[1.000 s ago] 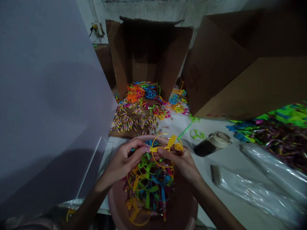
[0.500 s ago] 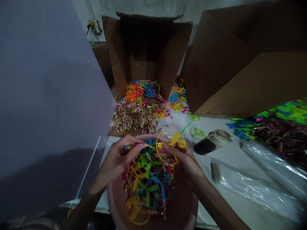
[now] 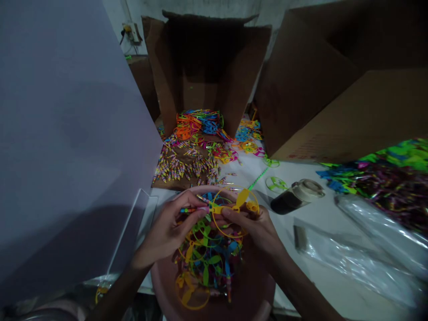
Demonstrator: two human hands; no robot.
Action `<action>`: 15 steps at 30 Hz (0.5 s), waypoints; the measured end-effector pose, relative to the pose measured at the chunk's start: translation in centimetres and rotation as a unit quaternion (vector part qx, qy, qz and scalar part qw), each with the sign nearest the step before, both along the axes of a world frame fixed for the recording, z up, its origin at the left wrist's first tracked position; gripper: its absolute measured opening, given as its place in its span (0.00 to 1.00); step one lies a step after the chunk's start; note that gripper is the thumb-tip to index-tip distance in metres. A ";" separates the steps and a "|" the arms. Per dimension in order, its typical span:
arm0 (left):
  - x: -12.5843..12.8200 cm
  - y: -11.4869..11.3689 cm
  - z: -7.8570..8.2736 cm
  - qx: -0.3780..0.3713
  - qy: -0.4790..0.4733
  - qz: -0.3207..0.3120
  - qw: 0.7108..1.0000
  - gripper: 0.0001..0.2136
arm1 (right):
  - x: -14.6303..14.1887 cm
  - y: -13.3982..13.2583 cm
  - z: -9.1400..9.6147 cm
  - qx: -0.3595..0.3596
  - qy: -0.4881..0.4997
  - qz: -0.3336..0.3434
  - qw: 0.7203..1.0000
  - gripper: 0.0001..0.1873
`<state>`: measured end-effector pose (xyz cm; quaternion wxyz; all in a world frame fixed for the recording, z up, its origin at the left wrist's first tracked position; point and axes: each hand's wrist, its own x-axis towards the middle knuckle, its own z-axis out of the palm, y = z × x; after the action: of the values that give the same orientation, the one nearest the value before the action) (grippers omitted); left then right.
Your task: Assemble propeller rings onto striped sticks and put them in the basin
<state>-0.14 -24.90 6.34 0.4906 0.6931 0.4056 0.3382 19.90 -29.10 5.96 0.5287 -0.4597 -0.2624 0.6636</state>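
Note:
My left hand (image 3: 167, 229) pinches a short, multicoloured pencil-like stick (image 3: 188, 210) between thumb and fingers. In my right hand (image 3: 257, 229) is a yellow ringed propeller (image 3: 243, 199), gripped by thumb and fingers. The stick's right end meets the propeller's yellow arm; whether the two are joined, I cannot tell. A small yellow piece (image 3: 252, 206) also shows at my right fingers. Both hands are over a pink basin (image 3: 160, 285), which holds a heap of green, blue and yellow propellers (image 3: 205, 267) with patterned sticks.
Behind the basin, small patterned sticks (image 3: 187, 169) lie on cardboard before an open carton (image 3: 250, 80) with stacked propellers (image 3: 200, 122). At right are a dark-filled jar (image 3: 290, 198), plastic bags (image 3: 354, 263) and a large carton (image 3: 351, 116). A pale panel (image 3: 73, 133) blocks the left.
The two hands have come closer together. My left hand has moved right with the stick, whose end now meets the propeller. The propeller has shifted slightly left.

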 end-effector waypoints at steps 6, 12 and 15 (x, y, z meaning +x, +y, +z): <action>0.3 -0.4 -0.1 0.083 0.089 0.001 0.993 0.08 | -0.3 -0.3 -1.1 0.023 -0.014 -0.016 0.999 0.14; 0.4 0.0 -1.1 0.077 0.070 -0.006 0.995 0.09 | -0.4 0.2 -2.4 0.022 -0.020 -0.001 1.000 0.17; -0.3 0.9 -0.9 0.086 0.077 -0.048 0.992 0.10 | 0.8 0.6 -1.8 0.024 -0.030 0.061 0.997 0.16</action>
<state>-0.44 -23.97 5.45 0.4123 0.7751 0.3779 0.2940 20.67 -28.46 4.15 0.4897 -0.4500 -0.3214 0.6741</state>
